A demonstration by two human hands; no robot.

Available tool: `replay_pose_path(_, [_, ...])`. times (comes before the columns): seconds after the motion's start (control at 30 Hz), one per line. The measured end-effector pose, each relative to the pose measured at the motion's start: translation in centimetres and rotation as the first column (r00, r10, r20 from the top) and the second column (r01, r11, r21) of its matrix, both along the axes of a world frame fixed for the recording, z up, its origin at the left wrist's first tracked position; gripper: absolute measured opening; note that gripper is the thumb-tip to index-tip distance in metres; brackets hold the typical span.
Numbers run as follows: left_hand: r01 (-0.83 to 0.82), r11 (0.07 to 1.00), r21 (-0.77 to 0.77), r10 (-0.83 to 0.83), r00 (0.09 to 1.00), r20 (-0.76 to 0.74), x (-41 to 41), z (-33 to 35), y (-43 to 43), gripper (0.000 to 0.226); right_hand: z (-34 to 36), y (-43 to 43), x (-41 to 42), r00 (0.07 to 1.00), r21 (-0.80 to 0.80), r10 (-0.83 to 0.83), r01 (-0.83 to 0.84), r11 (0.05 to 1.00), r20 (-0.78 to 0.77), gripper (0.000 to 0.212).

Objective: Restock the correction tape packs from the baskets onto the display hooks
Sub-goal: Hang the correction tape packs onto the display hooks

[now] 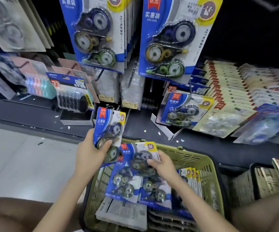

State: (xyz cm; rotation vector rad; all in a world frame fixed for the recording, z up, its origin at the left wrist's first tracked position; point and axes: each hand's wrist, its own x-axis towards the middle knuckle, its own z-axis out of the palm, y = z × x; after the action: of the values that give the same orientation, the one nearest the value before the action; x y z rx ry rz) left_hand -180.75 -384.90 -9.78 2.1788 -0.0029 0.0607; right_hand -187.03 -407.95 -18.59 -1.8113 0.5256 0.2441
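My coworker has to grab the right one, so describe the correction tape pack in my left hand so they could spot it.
Find the olive-green basket on the floor. Above its far left corner, the left hand grips a blue correction tape pack upright. Unlike the second pack in the right hand, it is raised mostly beyond the basket's rim.
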Motion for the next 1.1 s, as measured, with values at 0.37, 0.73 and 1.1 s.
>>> replay_pose_path(0.37, [0.047, 0.998, -0.050, -0.030, 0.950, 0.311, 1.7, 10.0, -1.5, 0.042, 22.3, -7.2, 0.6, 0.671, -0.001, -0.135, 0.199, 0.980, 0.729, 0.047])
replay_pose_path(0.73, [0.013, 0.980, -0.200, 0.074, 0.905, 0.419, 4.7, 13.0, -0.8, 0.054, 30.1, -4.1, 8.2, 0.587, 0.104, -0.216, 0.219, 0.970, 0.780, 0.046])
replay_pose_path(1.1, [0.034, 0.942, -0.333, 0.114, 0.903, 0.415, 4.8, 13.8, 0.5, 0.058, 27.1, -3.6, 9.9, 0.620, -0.191, -0.146, 0.444, 0.876, 0.771, 0.054])
